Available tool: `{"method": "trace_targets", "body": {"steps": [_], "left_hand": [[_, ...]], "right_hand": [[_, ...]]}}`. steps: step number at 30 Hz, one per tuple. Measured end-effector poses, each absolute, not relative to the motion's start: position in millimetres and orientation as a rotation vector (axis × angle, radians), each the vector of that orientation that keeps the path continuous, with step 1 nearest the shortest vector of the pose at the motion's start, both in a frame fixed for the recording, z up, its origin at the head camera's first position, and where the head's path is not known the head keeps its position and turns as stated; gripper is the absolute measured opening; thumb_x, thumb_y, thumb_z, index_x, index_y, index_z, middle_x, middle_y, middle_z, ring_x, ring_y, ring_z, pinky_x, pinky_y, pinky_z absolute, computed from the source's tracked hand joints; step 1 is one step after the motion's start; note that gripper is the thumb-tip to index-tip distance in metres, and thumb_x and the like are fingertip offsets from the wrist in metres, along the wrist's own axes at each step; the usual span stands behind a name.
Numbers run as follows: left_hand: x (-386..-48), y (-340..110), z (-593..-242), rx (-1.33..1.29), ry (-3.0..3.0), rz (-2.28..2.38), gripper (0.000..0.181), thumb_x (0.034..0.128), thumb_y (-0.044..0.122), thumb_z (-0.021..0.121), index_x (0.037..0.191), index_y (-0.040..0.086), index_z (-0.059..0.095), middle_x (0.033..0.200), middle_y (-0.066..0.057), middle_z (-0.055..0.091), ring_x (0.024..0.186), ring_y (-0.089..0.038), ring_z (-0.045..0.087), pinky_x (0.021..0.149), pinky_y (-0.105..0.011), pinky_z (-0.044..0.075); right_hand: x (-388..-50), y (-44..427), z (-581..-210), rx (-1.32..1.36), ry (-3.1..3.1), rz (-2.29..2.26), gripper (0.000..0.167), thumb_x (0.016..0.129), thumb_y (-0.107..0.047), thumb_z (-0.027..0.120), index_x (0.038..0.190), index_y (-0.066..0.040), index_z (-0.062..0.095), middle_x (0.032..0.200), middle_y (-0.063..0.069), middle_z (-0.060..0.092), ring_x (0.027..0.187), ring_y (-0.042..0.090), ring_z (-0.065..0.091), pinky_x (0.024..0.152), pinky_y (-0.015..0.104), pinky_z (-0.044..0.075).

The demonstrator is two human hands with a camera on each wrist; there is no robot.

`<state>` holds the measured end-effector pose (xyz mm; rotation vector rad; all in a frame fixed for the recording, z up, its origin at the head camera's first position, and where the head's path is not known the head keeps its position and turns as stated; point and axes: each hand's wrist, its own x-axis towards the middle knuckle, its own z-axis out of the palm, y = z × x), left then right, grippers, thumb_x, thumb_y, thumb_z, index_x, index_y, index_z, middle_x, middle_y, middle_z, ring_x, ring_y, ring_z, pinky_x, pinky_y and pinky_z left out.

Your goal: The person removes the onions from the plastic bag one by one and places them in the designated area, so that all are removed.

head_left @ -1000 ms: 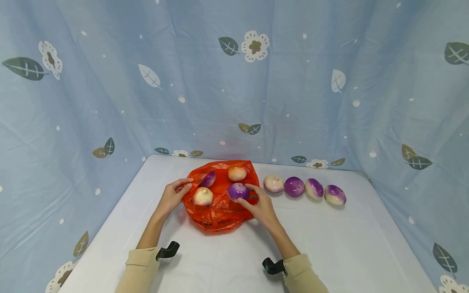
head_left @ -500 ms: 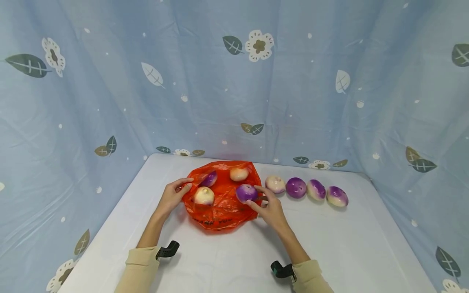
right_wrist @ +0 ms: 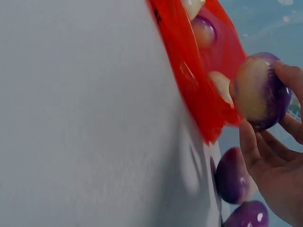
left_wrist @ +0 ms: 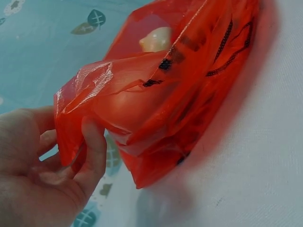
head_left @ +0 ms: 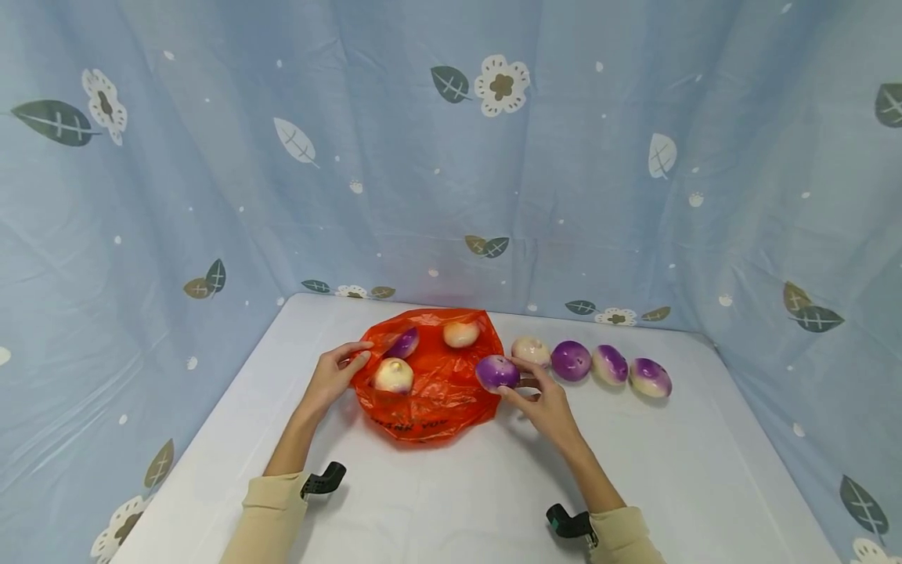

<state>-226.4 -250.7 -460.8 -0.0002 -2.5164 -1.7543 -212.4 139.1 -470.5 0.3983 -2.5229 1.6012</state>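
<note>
A red plastic bag (head_left: 430,395) lies open on the table, with a cream bulb (head_left: 393,376), a purple one (head_left: 404,343) and a pale orange one (head_left: 461,334) inside. The left hand (head_left: 334,379) pinches the bag's left rim; in the left wrist view the fingers of that hand (left_wrist: 52,165) hold a fold of red film (left_wrist: 137,99). Over the bag's right edge, the right hand (head_left: 548,403) grips a purple-and-cream bulb (head_left: 497,374) between thumb and fingers. The right wrist view shows this bulb (right_wrist: 258,90) raised beside the bag's rim.
Right of the bag, a row on the white table (head_left: 451,501) holds a cream bulb (head_left: 530,352), a purple bulb (head_left: 571,361) and two purple-and-cream ones (head_left: 609,365), (head_left: 650,378) at its right end. A blue patterned curtain (head_left: 395,188) surrounds the table's back and sides.
The right hand has moved to the right with the purple-and-cream bulb, from over the bag's opening to its right edge. The left hand keeps its hold on the rim.
</note>
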Motion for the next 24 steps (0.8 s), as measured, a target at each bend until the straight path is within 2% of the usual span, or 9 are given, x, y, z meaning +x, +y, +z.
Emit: {"method": "trace_targets", "body": {"steps": [5,13,16,21,24], "left_hand": [[-228.3,-250.2,-462.9,0.01,-2.538,-1.735,0.038,0.0968,0.033,0.061,0.128,0.011,0.064,0.139,-0.015,0.055,0.111,-0.024,0.056,0.079,-0.012,0.052],[-223.3,-245.1,-454.8,0.013,-2.535,-1.77,0.038,0.0981,0.027,0.06,0.13,0.007,0.062,0.141,-0.018,0.053,0.112,-0.028,0.055,0.077,-0.01,0.051],[-224.9,-246.8,-458.2,0.013,-2.539,-1.75,0.038,0.0977,0.029,0.061,0.129,0.009,0.063,0.14,-0.017,0.054,0.113,-0.027,0.055,0.079,-0.01,0.051],[-227.6,-249.2,-463.6,0.007,-2.536,-1.744,0.038,0.0967,0.033,0.062,0.128,0.012,0.064,0.14,-0.014,0.055,0.116,-0.027,0.055,0.081,-0.01,0.05],[-227.7,-249.3,-464.7,0.005,-2.542,-1.738,0.038,0.0965,0.034,0.062,0.128,0.012,0.064,0.14,-0.014,0.055,0.117,-0.027,0.055,0.081,-0.01,0.05]], "right_hand": [[-210.3,151.9,-471.0,0.385,-2.528,1.565,0.06,0.084,-0.034,0.078,0.137,-0.015,0.055,0.133,0.009,0.061,0.108,0.03,0.065,0.075,0.025,0.057],[-208.4,168.6,-475.8,0.338,-2.58,1.499,0.061,0.083,-0.036,0.078,0.137,-0.02,0.054,0.136,0.007,0.059,0.11,0.029,0.065,0.076,0.022,0.056],[-207.9,174.1,-479.0,0.338,-2.582,1.473,0.06,0.084,-0.035,0.078,0.137,-0.02,0.054,0.136,0.009,0.06,0.109,0.03,0.066,0.077,0.026,0.058],[-207.6,181.5,-484.2,0.36,-2.58,1.452,0.059,0.083,-0.033,0.078,0.135,-0.017,0.055,0.134,0.012,0.06,0.108,0.032,0.066,0.083,0.038,0.059],[-208.1,184.7,-486.2,0.365,-2.582,1.452,0.059,0.083,-0.032,0.079,0.135,-0.016,0.056,0.134,0.014,0.06,0.107,0.033,0.067,0.083,0.041,0.059]]}}
